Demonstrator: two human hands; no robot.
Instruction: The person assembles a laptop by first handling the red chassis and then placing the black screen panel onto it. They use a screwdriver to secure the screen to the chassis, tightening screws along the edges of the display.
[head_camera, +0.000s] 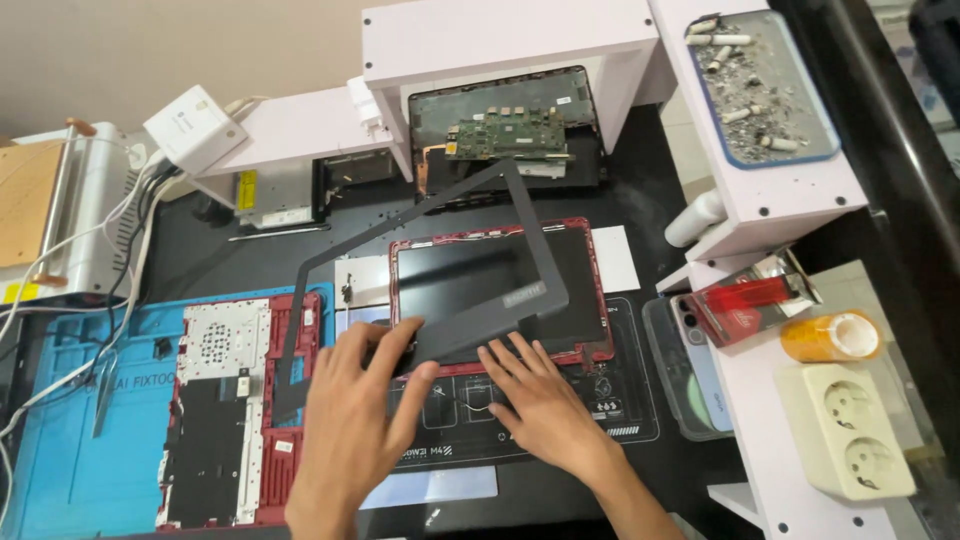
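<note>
My left hand (355, 420) grips the near edge of a grey plastic screen bezel frame (540, 262), which is lifted and tilted above a laptop screen panel in a red lid (598, 290). My right hand (540, 400) lies flat, fingers spread, on the lower edge of that lid, just under the bezel's near side. The dark screen (470, 275) shows through the frame's opening. Left of my hands lies an opened red laptop base (235, 400) with its inner parts bare.
A blue work mat (70, 440) lies at the left with tweezers on it. A white shelf (500, 40) holds another opened laptop with a green board (505, 135). At the right stand a tray of cigarette ends (765, 90), a phone (690, 360), a red packet, an orange lid and a double wall socket (850, 430).
</note>
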